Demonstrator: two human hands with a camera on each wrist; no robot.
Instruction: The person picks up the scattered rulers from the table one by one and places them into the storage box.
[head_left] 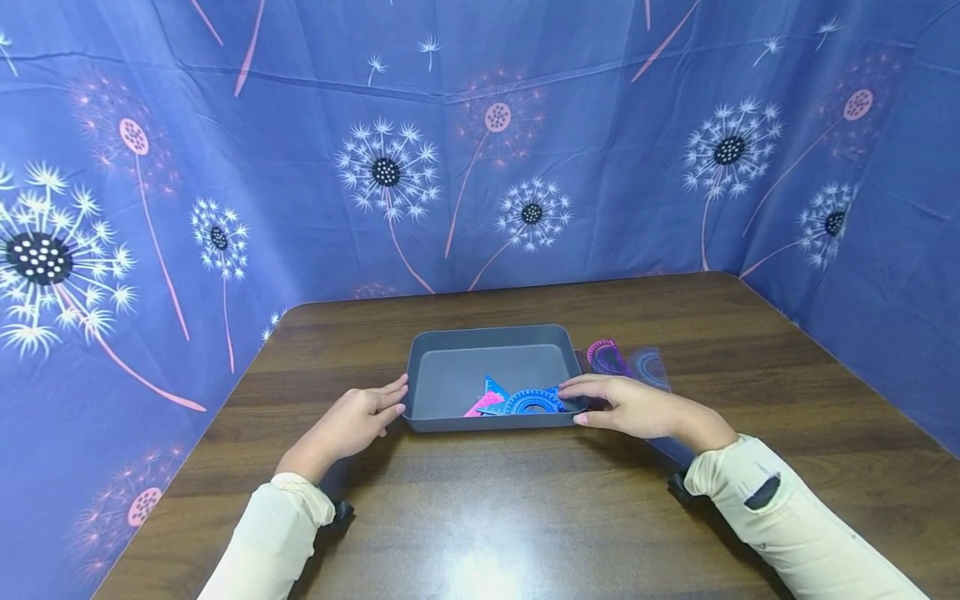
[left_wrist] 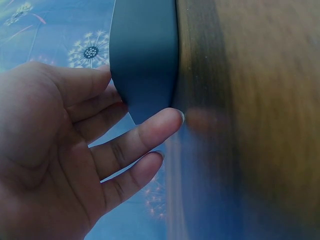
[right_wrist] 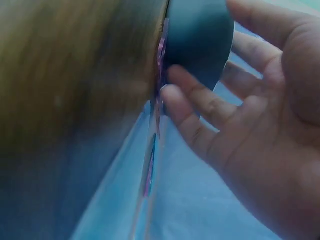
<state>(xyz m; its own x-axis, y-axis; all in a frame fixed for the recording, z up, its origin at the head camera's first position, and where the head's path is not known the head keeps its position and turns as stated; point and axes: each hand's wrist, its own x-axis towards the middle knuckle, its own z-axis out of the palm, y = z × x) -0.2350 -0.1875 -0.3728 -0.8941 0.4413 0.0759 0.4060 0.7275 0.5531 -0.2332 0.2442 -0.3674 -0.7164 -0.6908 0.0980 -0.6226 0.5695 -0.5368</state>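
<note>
A grey rectangular tray (head_left: pixel 480 362) sits on the wooden table in front of me. Fingertips and thumb of my left hand (head_left: pixel 352 423) touch its left side near the front corner, the fingers loosely extended. My right hand (head_left: pixel 637 406) is at the front right corner, its thumb by the front edge and its fingers reaching over the right rim in the head view. Inside the tray lie a blue protractor (head_left: pixel 529 402), a pink triangular piece (head_left: pixel 482 405) and a blue pointed piece (head_left: pixel 492 386), bunched at the front. The front wall partly hides them.
To the right of the tray, a pink and purple protractor (head_left: pixel 606 357) and a clear bluish protractor (head_left: pixel 649 367) lie on the table (head_left: pixel 450 508). A patterned blue cloth (head_left: pixel 480 208) hangs behind the table and along both sides.
</note>
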